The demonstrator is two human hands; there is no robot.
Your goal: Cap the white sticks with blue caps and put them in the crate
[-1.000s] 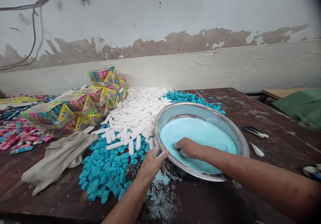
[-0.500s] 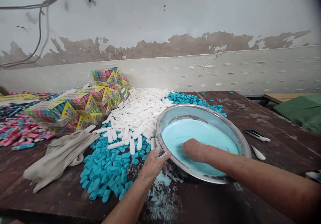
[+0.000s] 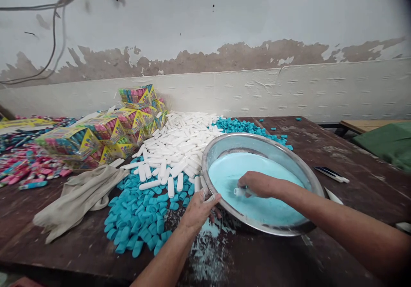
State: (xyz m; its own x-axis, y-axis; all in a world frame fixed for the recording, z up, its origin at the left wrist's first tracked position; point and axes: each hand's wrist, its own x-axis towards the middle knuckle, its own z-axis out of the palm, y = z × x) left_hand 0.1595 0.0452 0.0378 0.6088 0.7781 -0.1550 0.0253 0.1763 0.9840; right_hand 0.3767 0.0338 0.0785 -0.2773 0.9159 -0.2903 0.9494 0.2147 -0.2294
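A round metal basin [image 3: 316, 186] of pale blue powder [image 3: 257, 163] rests on the table. My left hand [image 3: 197, 210] is at its near left rim, thumb on the edge and fingers curled underneath, with pale powder on the fingertips. Inside the basin, my right hand [image 3: 257, 184] is closed around a small white plastic tube [image 3: 238, 191], its open end pointing left just over the powder. White tubes [image 3: 183, 143] lie heaped behind my left hand. Blue caps [image 3: 138, 218] are piled to its left.
More blue caps [image 3: 239, 126] lie behind the basin. A beige cloth glove [image 3: 77, 197] and stacked packs [image 3: 109, 130] of coloured items are at left, beside loose pink and blue pieces [image 3: 32, 167]. A dark-and-white tool [image 3: 330, 174] lies right of the basin. Spilled powder [image 3: 210, 252] marks the table.
My right hand has lifted slightly out of the powder and moved right, and the white tube in it now shows. My left hand stays at the rim.
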